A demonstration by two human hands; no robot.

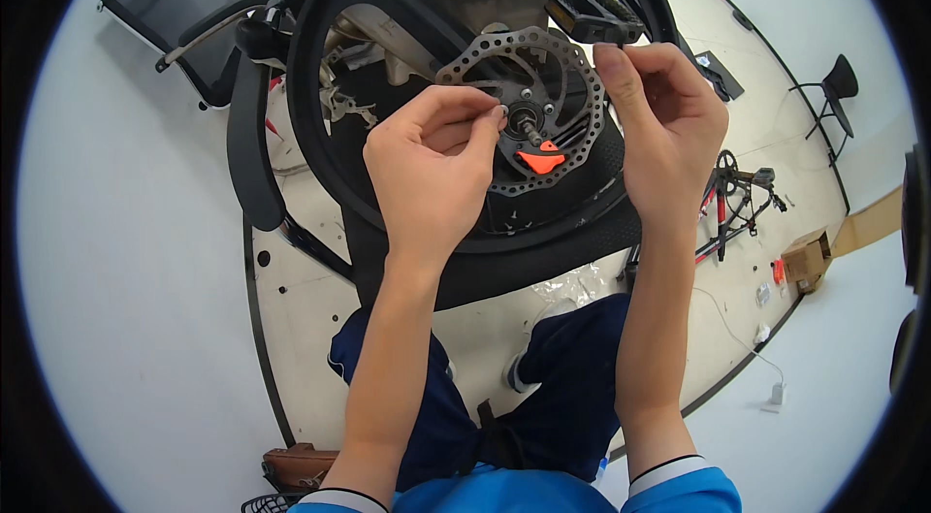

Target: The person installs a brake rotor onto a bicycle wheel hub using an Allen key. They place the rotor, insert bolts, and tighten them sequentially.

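A bicycle wheel with a black rim [308,115] faces me, carrying a silver perforated brake disc [585,77]. Around the disc's hub [525,115] are small silver bolts. My left hand [427,174] is closed in a pinch at the left of the hub, its fingertips on a small bolt [503,112]. My right hand [669,120] is raised at the disc's right edge, thumb and forefinger pressed together just below a black pedal [592,16]; what they hold, if anything, is too small to name. An orange plastic piece [541,160] sits below the hub, against the disc.
The wheel rests over a black chair seat [465,285] with an armrest [254,135] on the left. A mesh-backed chair [175,4] stands at the far left. On the floor to the right lie a red bicycle frame [721,222], a cardboard box [807,261] and a white cable [737,334].
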